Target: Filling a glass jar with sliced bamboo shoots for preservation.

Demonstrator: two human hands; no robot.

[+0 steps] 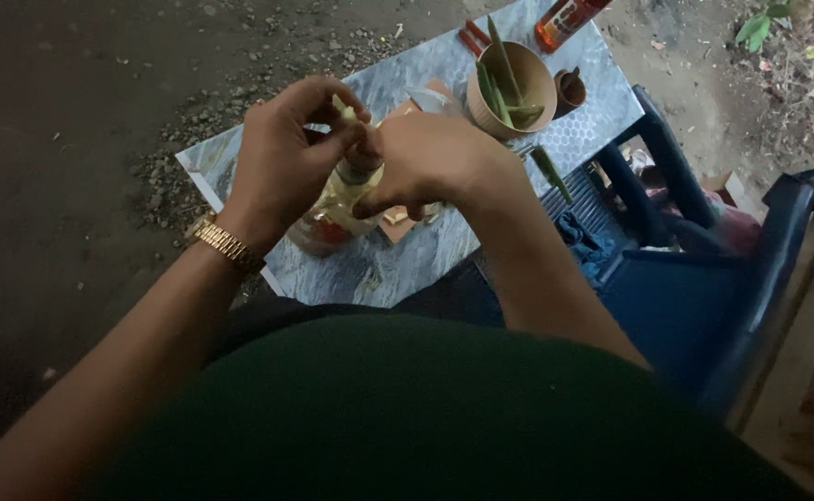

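Fingers of both hands meet at the top of a clear bottle (337, 209) that stands tipped on a small marbled table (426, 255). On the left hand (282, 167), the fingers curl over the top and pinch something pale and small right at the mouth — it is too hidden to say what. On the right hand (426, 162), the fingers are closed around the neck, just under that spot. Both hands touch the bottle, and they touch each other too.

Its long line runs from the mouth, up by the fingertips, down and back toward the person. The fat bottom end sits lower, under the left wrist, near a gold watch (226, 243). Something red and yellow shows inside the glass.

Further out on the table stands a tan bowl (518, 88) with green stalks (500, 83) poking out — well apart from the hands. A blue chair (704, 278) is on the right side.
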